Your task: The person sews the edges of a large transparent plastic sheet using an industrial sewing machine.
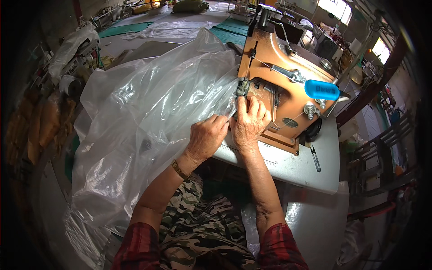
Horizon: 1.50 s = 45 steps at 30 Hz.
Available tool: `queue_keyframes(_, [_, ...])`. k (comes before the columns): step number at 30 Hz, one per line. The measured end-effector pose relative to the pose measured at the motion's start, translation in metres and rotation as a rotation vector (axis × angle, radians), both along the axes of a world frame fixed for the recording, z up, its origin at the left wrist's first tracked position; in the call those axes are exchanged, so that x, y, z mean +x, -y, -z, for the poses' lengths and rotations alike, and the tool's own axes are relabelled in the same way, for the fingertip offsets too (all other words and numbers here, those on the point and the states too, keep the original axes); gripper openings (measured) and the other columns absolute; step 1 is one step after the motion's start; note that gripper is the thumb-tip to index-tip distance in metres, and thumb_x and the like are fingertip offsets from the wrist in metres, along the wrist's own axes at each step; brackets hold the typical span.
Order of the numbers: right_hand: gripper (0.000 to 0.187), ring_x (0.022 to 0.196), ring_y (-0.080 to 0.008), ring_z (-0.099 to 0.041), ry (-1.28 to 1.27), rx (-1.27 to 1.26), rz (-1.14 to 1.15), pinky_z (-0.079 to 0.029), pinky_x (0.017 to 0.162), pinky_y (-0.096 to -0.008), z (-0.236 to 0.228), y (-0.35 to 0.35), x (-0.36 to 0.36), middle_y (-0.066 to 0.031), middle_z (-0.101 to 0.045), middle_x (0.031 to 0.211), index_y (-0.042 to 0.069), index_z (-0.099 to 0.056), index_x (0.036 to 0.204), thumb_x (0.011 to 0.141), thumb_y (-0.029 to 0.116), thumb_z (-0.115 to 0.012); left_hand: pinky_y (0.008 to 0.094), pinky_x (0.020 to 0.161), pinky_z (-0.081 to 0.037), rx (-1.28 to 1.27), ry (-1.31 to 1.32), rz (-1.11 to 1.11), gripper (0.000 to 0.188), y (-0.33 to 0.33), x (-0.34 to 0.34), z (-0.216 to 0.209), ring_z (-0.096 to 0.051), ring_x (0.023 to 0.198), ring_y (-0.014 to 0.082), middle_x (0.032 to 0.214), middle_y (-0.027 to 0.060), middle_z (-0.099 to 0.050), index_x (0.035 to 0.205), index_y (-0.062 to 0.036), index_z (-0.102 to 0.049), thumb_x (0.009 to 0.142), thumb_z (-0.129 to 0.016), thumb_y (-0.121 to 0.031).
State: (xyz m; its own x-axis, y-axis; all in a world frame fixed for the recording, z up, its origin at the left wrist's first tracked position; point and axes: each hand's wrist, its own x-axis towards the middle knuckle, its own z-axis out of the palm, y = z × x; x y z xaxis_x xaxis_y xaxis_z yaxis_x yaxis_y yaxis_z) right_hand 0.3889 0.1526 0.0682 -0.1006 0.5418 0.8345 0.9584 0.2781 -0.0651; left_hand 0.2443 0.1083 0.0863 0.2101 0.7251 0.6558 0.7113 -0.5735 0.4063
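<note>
A large clear plastic sheet (148, 99) lies bunched over the left of the work table and hangs down beside my lap. Its gathered edge runs up to the needle end of an orange-brown sewing machine (276, 49). My left hand (207, 137) is closed on that edge, just in front of the machine. Close beside it, my right hand (249, 121) has its fingers bent at the presser foot area, closed with the fingertips pressed down near the sheet's edge. What lies under those fingertips is hidden. A thread runs along the machine's arm.
The pale table (310, 173) has a ruler marking along its front edge, and a small snipper or cutter (316, 158) lies at its right. Brown bundles (47, 123) stand at the left. Green and white sheets (126, 29) cover the floor at the back. A dark metal rack (382, 166) is at the right.
</note>
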Motion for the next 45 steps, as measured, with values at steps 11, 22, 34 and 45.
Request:
queue_keyframes(11, [0.062, 0.117, -0.0329, -0.048, -0.035, 0.010, 0.042, -0.030, 0.097, -0.0462, -0.004, 0.005, -0.003, -0.0148, -0.055, 0.123, 0.004, -0.059, 0.116, 0.073, 0.045, -0.078, 0.0432, 0.078, -0.051, 0.470, -0.351, -0.407, 0.029, -0.047, -0.098, -0.091, -0.059, 0.094, 0.0279, 0.098, 0.0076, -0.060, 0.097, -0.0077, -0.062, 0.082, -0.075, -0.028])
queue_keyframes(22, [0.059, 0.128, -0.0359, -0.048, -0.120, 0.050, -0.137, -0.025, 0.110, -0.0543, 0.001, 0.006, -0.001, -0.0129, -0.058, 0.125, 0.004, -0.055, 0.114, 0.062, 0.014, -0.081, 0.0466, 0.087, -0.051, -0.259, -0.246, -0.586, 0.036, -0.096, -0.165, 0.019, -0.064, 0.103, 0.0357, 0.105, 0.0187, -0.068, 0.103, -0.0025, -0.061, 0.088, -0.065, -0.035])
queue_keyframes(34, [0.055, 0.126, -0.0358, -0.048, -0.141, 0.039, -0.129, -0.024, 0.111, -0.0552, -0.002, 0.008, -0.001, -0.0145, -0.059, 0.121, 0.002, -0.057, 0.109, 0.065, 0.021, -0.083, 0.0482, 0.080, -0.052, -0.121, -0.241, -0.653, 0.038, -0.111, -0.178, 0.043, -0.065, 0.096, 0.0381, 0.101, 0.0203, -0.068, 0.106, -0.0029, -0.061, 0.090, -0.063, -0.037])
queue_keyframes(45, [0.052, 0.127, -0.0335, -0.048, -0.174, 0.005, -0.130, -0.023, 0.113, -0.0536, -0.001, 0.012, -0.001, -0.0135, -0.059, 0.122, 0.003, -0.059, 0.109, 0.066, 0.019, -0.082, 0.0460, 0.084, -0.051, -0.194, -0.275, -0.658, 0.047, -0.106, -0.175, 0.038, -0.065, 0.099, 0.0386, 0.107, 0.0215, -0.068, 0.113, 0.0005, -0.062, 0.090, -0.061, -0.040])
